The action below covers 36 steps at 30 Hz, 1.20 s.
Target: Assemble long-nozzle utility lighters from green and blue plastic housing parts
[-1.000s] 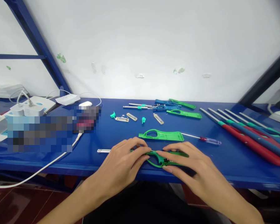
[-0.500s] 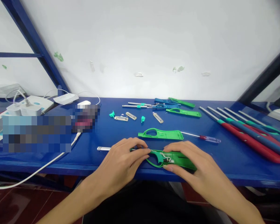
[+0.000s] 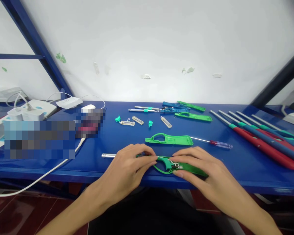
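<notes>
No text, label, brand, number or sign is legible. Faint marks on the white flat piece point(image 3: 72, 103) on the bench point(image 3: 127, 140), between 9 and 10 o'clock from the view's centre, are too small to read.

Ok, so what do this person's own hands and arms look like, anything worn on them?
The left hand and right hand are bare: no gloves, rings or watches visible. Both forearms show no sleeves. Between them, plain black clothing is visible.
</notes>
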Tool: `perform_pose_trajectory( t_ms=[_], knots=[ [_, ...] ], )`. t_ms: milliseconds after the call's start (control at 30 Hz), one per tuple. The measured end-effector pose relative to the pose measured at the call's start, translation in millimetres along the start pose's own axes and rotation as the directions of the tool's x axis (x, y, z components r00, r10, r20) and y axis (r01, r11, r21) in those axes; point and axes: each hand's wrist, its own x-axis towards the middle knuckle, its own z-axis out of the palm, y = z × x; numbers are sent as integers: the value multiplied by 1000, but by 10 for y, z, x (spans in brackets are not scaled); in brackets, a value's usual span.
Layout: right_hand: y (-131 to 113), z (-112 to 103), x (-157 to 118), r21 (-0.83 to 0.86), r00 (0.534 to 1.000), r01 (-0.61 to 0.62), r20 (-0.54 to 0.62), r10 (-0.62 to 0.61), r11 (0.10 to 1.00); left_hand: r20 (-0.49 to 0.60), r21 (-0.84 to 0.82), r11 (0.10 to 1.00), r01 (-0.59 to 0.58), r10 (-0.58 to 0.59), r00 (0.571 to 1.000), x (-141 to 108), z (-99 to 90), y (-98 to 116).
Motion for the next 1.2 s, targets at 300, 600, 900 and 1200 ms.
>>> perform_pose_trajectory(
  t_ms=[300,600,900,1200],
  knots=[
    [-7,-2,-5,9,1000,-15,10,15,1000,30,-68,993,92,-90,995,-3,4,-4],
    [0,15,-5,27,1000,-20,-2,20,999,66,-6,993,121,-120,991,-51,20,29],
    [102,-52,-15,26,984,-38,-172,42,999,50,44,990,133,-135,990,-74,15,25],
    [324,-129,533,-300,963,257,2,-269,919,91,3,964,266,-265,960,-49,-39,-3]
  ],
)
